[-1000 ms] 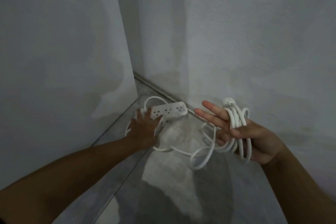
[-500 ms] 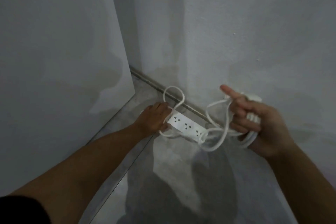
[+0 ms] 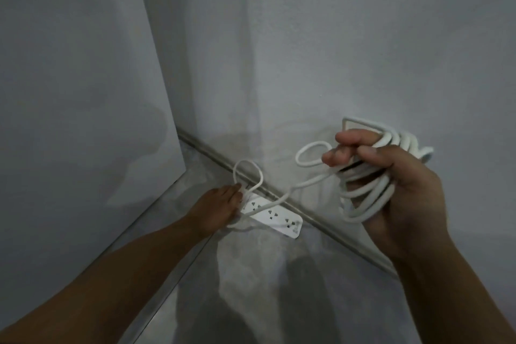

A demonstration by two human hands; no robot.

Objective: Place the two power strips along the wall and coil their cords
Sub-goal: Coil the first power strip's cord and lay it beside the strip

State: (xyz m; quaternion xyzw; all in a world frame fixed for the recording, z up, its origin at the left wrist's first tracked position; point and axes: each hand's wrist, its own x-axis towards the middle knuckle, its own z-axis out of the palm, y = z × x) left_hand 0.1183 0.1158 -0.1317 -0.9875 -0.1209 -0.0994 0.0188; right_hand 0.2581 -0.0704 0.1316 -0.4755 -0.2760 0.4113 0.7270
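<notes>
1. Left hand (image 3: 220, 208): palm down on the floor, fingertips pressed to the near-left end of the power strip (image 3: 272, 215). It looks closed around that end or the cord exit there; the exact grip is hidden by the hand itself.
2. Right hand (image 3: 391, 176): raised off the floor, curled shut around a bundle of white cord loops (image 3: 368, 195). A flat white part sticks up behind the fingers, maybe the plug (image 3: 351, 124); can't tell for sure.
3. Loose cord (image 3: 307, 183): runs from the right-hand bundle down and left, crosses over the strip's top face, with one small loop standing against the wall base near the left hand's fingers.
4. Power strip: flat on the floor (image 3: 279, 274), sockets up, just beside the wall (image 3: 335, 64). Its long axis runs roughly parallel to the wall base, left end at the left hand, right end toward the viewer's right.
5. Key relation: the strip lies below and left of the right hand, and the left hand is the nearer one, already touching it. The slack between strip and bundle is short.
6. Judgement: this strip looks about placed; the remaining slack needs winding into the right-hand bundle, with the left hand pinning the strip so it doesn't drag off the wall.
7. Only one strip is in view; the second is not seen.
</notes>
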